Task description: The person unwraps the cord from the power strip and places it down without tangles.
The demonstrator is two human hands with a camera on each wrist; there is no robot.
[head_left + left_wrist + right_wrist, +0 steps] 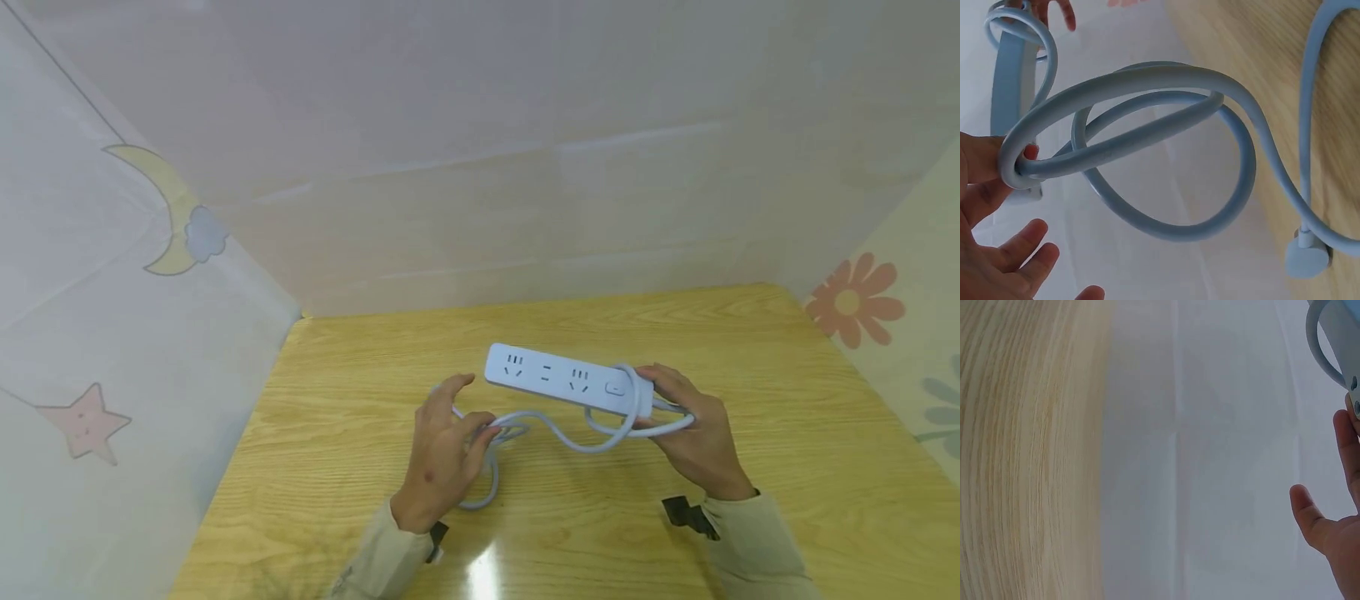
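Observation:
A white power strip [551,377], with sockets and a switch on its top face, is held up above the wooden table, tilted down towards its right end. My right hand [705,437] grips that right end, where the cord comes out. One loop of the white cord [1166,78] wraps around the strip near the switch. Between thumb and finger, my left hand [442,454] pinches a bundled part of the cord, its other fingers spread apart. In the left wrist view the round plug [1307,257] hangs low beside the coils. The right wrist view shows only part of the strip and fingers.
The wooden table [330,450] reaches back to a pale wall sheet [480,225]. A side panel on the left carries a moon [172,208] and a star [88,423]; on the right panel is a red flower [855,302].

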